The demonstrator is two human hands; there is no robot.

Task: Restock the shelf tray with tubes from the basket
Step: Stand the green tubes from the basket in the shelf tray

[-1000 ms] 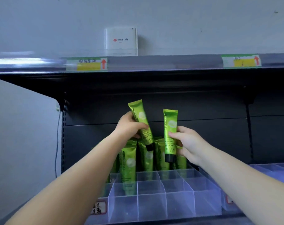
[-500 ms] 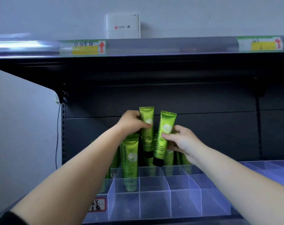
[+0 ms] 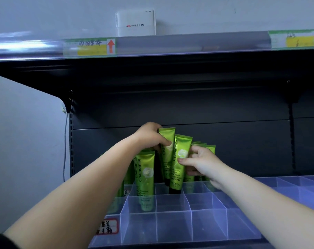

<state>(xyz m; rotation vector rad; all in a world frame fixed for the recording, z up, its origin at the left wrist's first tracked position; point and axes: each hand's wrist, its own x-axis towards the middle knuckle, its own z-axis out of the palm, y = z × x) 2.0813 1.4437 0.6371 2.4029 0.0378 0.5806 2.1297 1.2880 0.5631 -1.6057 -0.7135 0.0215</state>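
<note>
Handwriting on shelf labels [image 3: 89,46] blurred, unreadable. Rear tubes [image 3: 209,148] mostly hidden behind right hand [image 3: 203,162]. Left hand [image 3: 149,137] fingertips concealed behind held tube [image 3: 167,150]. Tray label [image 3: 106,227] partly covered by left forearm.

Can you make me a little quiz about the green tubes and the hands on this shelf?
1. True or false: the left hand holds a green tube.
2. What does the right hand pinch? A) a white box B) a second green tube C) a yellow price label
3. Fill in: the front compartments of the clear divided tray hold ____ tubes.

Key
1. True: its fingers curl round the upper part of the tube.
2. B: the tube stands cap down over the tray.
3. No: the tubes stand in the back rows only.
</note>
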